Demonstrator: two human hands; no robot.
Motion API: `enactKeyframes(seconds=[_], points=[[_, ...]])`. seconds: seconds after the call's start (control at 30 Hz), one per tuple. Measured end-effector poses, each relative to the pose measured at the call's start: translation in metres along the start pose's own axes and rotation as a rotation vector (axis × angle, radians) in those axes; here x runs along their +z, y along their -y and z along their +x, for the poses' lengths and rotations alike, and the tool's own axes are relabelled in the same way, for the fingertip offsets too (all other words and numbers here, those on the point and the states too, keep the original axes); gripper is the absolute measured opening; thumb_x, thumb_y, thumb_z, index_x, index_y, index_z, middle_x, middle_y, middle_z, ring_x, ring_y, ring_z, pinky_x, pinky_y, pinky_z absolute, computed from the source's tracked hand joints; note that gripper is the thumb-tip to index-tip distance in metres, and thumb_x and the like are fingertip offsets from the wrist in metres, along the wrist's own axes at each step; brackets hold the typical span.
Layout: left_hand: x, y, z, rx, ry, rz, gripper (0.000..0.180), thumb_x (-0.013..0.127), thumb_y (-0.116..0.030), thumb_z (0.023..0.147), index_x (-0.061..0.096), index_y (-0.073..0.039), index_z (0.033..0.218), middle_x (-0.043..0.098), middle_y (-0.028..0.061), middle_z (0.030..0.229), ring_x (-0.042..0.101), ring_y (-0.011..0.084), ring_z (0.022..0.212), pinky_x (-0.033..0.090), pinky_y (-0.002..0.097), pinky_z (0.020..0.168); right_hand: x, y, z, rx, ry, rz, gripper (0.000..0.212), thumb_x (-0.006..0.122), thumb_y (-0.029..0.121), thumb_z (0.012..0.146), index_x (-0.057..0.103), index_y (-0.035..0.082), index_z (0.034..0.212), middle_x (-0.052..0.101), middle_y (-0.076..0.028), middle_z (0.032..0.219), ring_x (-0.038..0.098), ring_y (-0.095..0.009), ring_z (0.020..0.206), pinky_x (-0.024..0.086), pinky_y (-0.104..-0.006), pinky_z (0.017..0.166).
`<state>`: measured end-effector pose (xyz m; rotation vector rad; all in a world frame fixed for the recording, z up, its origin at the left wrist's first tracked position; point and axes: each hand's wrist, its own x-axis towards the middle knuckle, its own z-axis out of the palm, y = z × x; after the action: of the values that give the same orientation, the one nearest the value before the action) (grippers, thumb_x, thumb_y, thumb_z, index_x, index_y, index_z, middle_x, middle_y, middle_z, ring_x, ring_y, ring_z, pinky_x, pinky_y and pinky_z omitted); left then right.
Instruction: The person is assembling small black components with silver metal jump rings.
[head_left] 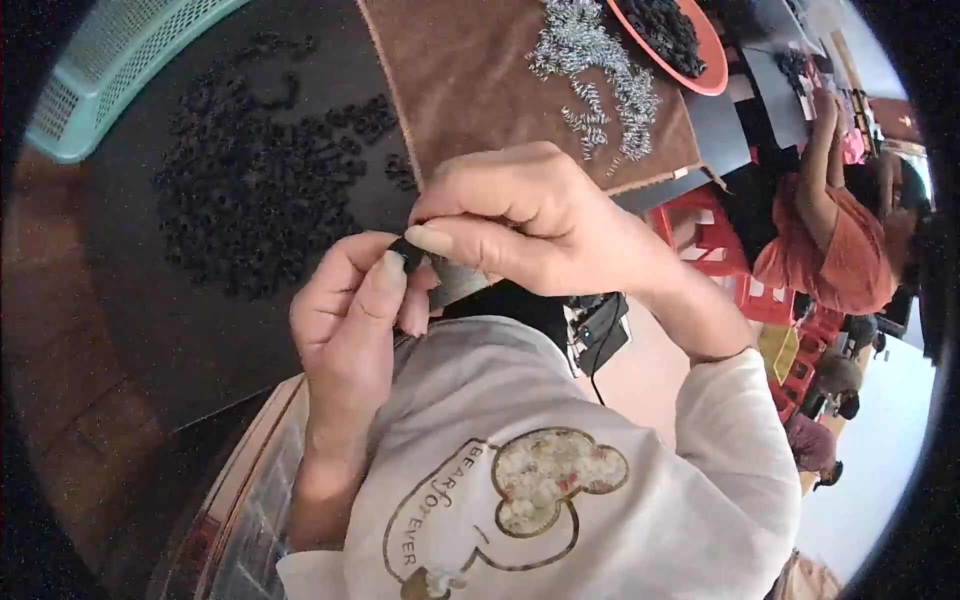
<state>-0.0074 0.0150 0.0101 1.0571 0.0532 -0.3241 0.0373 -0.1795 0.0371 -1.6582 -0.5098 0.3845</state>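
Close in front of my body, both hands meet over the table's edge. My left hand (355, 300) pinches a small black piece (405, 252) between thumb and fingertips. From the right, my right hand (520, 220) has its thumb and bent forefinger pressed on the same piece. Fingers cover most of it, so its exact kind does not show. Left of my hands lies a wide heap of small black ring-like parts (255, 190) on the dark tabletop. Beyond my right hand, a pile of small metal springs (600, 75) rests on a brown cloth (470, 85).
A red-orange bowl (712, 75) of black parts stands at the far right. At the far left is a pale green plastic basket (75, 115). Red crates (765, 300) stand to the right, near a person in an orange top (845, 250); other people sit farther off.
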Motion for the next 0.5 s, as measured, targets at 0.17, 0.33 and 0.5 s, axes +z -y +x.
enactKeyframes(seconds=[0.17,0.33,0.5], points=[[-0.003,-0.005,-0.001,-0.087,0.117,0.121,0.017,0.055,-0.012,0.098,0.062,0.003,0.099,0.064,0.0056,0.084,0.051,0.0069,0.064,0.043,0.0212,0.06,-0.001,-0.015,0.0,-0.495,-0.02,-0.372,0.015,0.065,0.01,0.09,0.063,-0.004,0.096,0.06,-0.012,0.079,0.062,-0.026,0.065,0.048,-0.033,0.055],[-0.003,-0.006,-0.002,-0.051,0.104,0.129,0.017,0.058,-0.009,0.095,0.064,0.006,0.094,0.062,0.005,0.081,0.052,0.0075,0.064,0.043,0.0214,0.06,0.006,0.002,-0.01,-0.513,-0.055,-0.807,0.036,0.075,0.026,0.075,0.057,-0.002,0.089,0.054,-0.011,0.08,0.061,-0.025,0.06,0.049,-0.0356,0.047],[-0.002,-0.006,-0.001,-0.068,0.084,0.17,0.017,0.06,-0.008,0.093,0.065,0.008,0.094,0.063,0.0057,0.079,0.054,0.0087,0.063,0.044,0.0221,0.059,0.007,0.002,-0.01,-0.558,-0.066,-0.939,0.034,0.073,0.03,0.074,0.054,0.002,0.076,0.05,-0.01,0.073,0.058,-0.025,0.053,0.048,-0.037,0.043]])
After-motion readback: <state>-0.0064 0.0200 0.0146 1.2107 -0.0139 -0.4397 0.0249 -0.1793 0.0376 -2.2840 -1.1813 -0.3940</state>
